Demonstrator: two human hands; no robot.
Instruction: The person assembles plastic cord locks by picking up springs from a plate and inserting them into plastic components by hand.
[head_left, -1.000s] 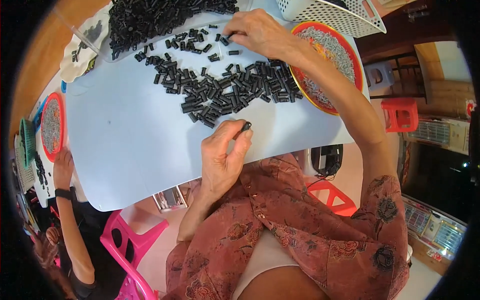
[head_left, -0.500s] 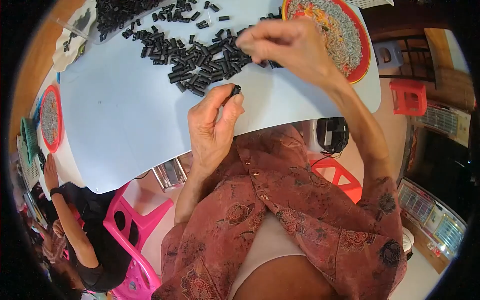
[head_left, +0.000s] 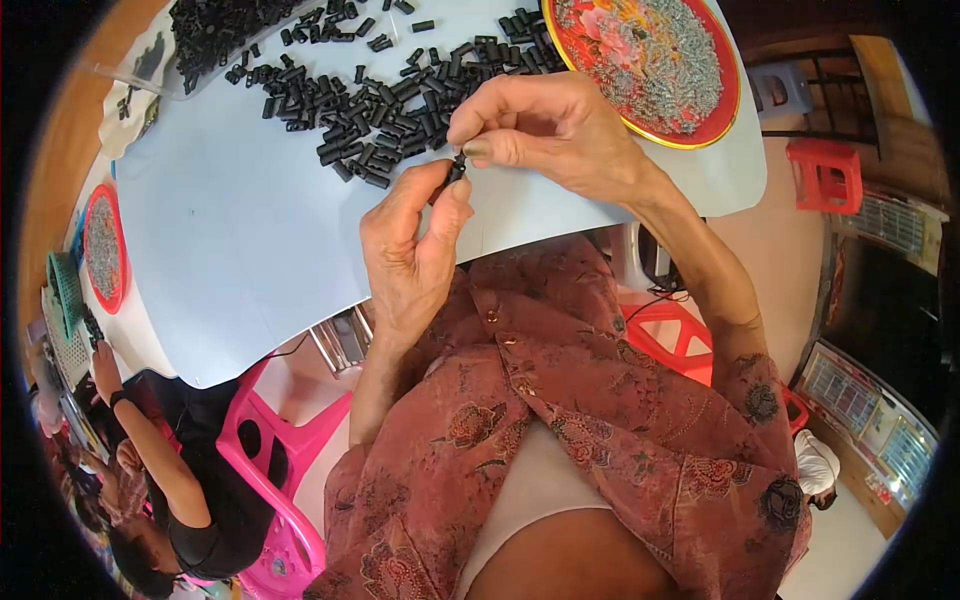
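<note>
Over the near edge of the table, my left hand (head_left: 405,250) pinches a small black plastic cylinder (head_left: 457,170) upright between thumb and forefinger. My right hand (head_left: 575,135) meets it from the right, thumb and forefinger closed at the cylinder's top end. Whatever lies between those right fingertips is too small to make out. Just beyond both hands spreads a loose pile of similar black plastic cylinders (head_left: 385,110). A round red tray (head_left: 733,95) with a yellow rim and flower print stands at the far right, holding many tiny silvery metal pieces (head_left: 690,70).
A clear container (head_left: 190,85) heaped with black parts stands at the far left of the pale blue table (head_left: 230,230). Further left are a red tray (head_left: 122,260) of metal pieces and another person's arm (head_left: 150,440). A pink chair (head_left: 290,500) stands below.
My right hand has come left and down from beside the red tray to the top of the black cylinder. My left hand still holds the cylinder. The view has shifted slightly.
</note>
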